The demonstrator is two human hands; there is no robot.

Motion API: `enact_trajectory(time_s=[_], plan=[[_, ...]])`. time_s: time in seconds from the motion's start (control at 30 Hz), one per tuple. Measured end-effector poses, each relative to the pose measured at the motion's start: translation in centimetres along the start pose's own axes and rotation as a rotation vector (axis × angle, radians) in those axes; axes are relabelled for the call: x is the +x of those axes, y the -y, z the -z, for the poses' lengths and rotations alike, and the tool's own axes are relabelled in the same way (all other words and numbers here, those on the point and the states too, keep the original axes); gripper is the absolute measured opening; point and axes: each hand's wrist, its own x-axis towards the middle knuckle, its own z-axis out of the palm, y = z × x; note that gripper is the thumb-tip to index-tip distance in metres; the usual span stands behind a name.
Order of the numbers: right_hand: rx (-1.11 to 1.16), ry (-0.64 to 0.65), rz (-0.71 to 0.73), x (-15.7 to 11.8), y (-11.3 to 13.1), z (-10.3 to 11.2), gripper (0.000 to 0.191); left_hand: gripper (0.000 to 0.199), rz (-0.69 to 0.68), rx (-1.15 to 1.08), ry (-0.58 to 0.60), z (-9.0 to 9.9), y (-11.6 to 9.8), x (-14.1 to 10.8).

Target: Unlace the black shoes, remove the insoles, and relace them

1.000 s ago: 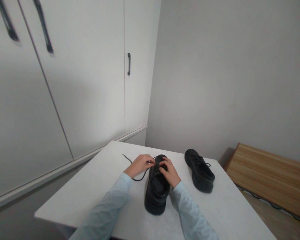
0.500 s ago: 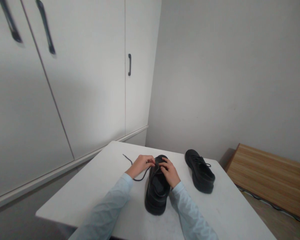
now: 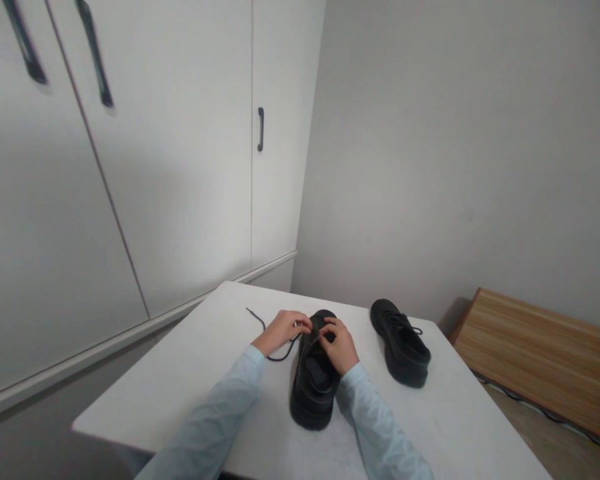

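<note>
A black lace-up shoe (image 3: 313, 393) stands on the white table, its heel towards me and its toe pointing away. At its left side my left hand (image 3: 286, 329) pinches the black shoelace near the front of the opening. A loose length of that shoelace (image 3: 279, 360) curves over the table, left of the shoe. My right hand (image 3: 339, 345) is closed in a pinch at the tongue and eyelet area, resting on the shoe's right side; the exact spot between its fingertips is partly hidden.
A second black shoe (image 3: 400, 343), with its lace in place, stands further right on the white table (image 3: 190, 400). White cupboard doors (image 3: 180, 167) with dark handles rise at the left. A wooden board (image 3: 540, 360) lies beyond the table's right edge, near the grey wall.
The fingers of my right hand have drawn closer together at the front of the shoe's opening. My left hand has barely shifted, and both shoes stand where they were.
</note>
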Motion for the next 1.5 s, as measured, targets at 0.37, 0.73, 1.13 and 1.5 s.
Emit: enact_trajectory(time_s=[0.37,0.73,1.13,1.5], plan=[[0.015,-0.038,0.036,-0.3,0.2,0.1,0.013,0.017,0.118,0.293,-0.227,0.5,0.9,-0.7],[0.006,-0.073,0.077,-0.5,0.2,0.1,0.012,0.021,0.459,-0.698,-0.163,0.5,1.3,-0.4],[-0.011,-0.166,0.122,-0.4,0.3,0.6,0.014,0.033,0.536,-1.020,-0.223,1.7,0.4,-0.6],[0.061,-0.228,0.079,-0.1,0.2,1.4,0.013,0.036,0.363,-0.772,-0.106,1.3,0.7,-0.6]])
